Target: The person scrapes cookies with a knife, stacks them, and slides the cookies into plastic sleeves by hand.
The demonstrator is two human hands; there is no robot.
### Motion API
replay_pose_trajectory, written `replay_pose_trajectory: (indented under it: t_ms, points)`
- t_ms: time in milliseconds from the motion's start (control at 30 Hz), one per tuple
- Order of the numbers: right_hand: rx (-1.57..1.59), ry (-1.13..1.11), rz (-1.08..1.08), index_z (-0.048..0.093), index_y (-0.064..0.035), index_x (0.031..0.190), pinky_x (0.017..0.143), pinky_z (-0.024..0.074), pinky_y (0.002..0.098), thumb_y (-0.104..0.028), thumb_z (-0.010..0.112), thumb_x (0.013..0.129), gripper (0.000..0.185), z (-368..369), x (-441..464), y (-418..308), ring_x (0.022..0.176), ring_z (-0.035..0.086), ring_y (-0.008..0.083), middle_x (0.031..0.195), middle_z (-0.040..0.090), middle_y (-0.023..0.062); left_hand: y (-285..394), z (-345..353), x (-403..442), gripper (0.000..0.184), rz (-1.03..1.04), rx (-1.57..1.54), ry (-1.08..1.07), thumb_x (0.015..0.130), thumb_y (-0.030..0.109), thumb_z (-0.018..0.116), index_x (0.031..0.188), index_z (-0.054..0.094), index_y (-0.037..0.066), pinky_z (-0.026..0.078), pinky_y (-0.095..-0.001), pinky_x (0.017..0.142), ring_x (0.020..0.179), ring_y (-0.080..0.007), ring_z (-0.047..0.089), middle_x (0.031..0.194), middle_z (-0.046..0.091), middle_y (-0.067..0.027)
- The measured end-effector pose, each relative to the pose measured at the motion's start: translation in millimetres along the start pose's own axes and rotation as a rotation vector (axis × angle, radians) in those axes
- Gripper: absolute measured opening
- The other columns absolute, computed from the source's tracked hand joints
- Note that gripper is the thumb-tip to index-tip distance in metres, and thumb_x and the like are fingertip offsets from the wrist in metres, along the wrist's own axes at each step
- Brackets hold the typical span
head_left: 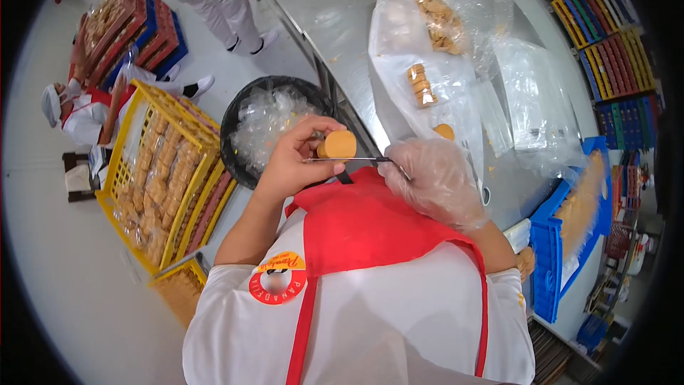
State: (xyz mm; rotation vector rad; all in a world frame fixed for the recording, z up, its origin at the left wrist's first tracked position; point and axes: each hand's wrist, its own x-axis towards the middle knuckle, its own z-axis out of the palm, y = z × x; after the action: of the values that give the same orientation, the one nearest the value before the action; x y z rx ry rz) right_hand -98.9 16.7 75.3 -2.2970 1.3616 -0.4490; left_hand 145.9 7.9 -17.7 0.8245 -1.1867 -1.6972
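My left hand [285, 160], bare, is wrapped round a few round golden-brown cookies [341, 145], with one flat face showing. My right hand [442, 178] wears a clear plastic glove and grips a knife [356, 159] by its dark handle. The thin blade points left, just under the cookies and close to my left fingers; whether it touches them I cannot tell. Past my right hand, a single cookie [444, 131] and a short row of cookies [421, 85] lie on white plastic sheeting [452, 75] on the metal table.
A black bin [235, 110] of crumpled clear plastic stands beside the table. Broken pieces [438, 23] lie farther up the sheeting. Yellow crates [160, 171] of bagged goods are at left, a blue crate [548, 264] at right. Two people stand at upper left.
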Motion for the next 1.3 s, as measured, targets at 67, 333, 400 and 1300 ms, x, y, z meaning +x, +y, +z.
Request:
replay_pose_trajectory:
  t_ms: [67,333,400,1300]
  points:
    - [-0.076,0.084,0.055,0.061,-0.0047,0.072,0.060,0.0450,0.0463,-0.020,0.065,0.085,0.020,2.9,7.9,5.9,0.067,0.060,0.0378,0.068,0.057,0.0170,2.9,-2.5,5.5,0.049,-0.042,-0.064,-0.042,0.075,-0.012,0.073,0.120,0.058,0.003,0.053,-0.0276,0.087,0.106,-0.0141,0.060,0.117,0.053,-0.0037]
    - [-0.230,0.025,0.149,0.060,-0.0057,0.074,0.061,0.0458,0.0465,-0.021,0.067,0.085,0.020,7.4,25.6,-11.8,0.065,0.060,0.0370,0.067,0.058,0.0159,-8.4,-28.6,27.8,0.053,0.025,-0.131,-0.222,0.076,-0.011,0.075,0.123,0.057,0.003,0.054,-0.0257,0.083,0.105,-0.0127,0.060,0.119,0.051,-0.0038]
    - [-0.135,0.040,0.057,0.064,-0.0057,0.077,0.061,0.0466,0.0463,-0.019,0.067,0.084,0.015,15.0,24.1,-18.2,0.066,0.060,0.0377,0.068,0.060,0.0174,-13.5,-34.4,29.4,0.052,-0.032,-0.102,-0.225,0.076,-0.009,0.076,0.123,0.057,0.003,0.054,-0.0253,0.082,0.105,-0.0120,0.060,0.118,0.051,-0.0032]
    - [0.587,1.254,0.633,0.059,-0.0063,0.090,0.046,0.0284,0.0192,-0.014,0.058,0.095,0.009,40.7,-160.2,162.2,0.053,0.040,0.0034,0.066,0.046,-0.0046,-101.5,-17.2,190.3,0.046,-0.132,-0.960,-0.437,0.086,0.022,0.069,0.128,0.054,0.018,0.053,-0.0327,0.061,0.087,-0.0256,0.064,0.112,0.062,-0.0142]
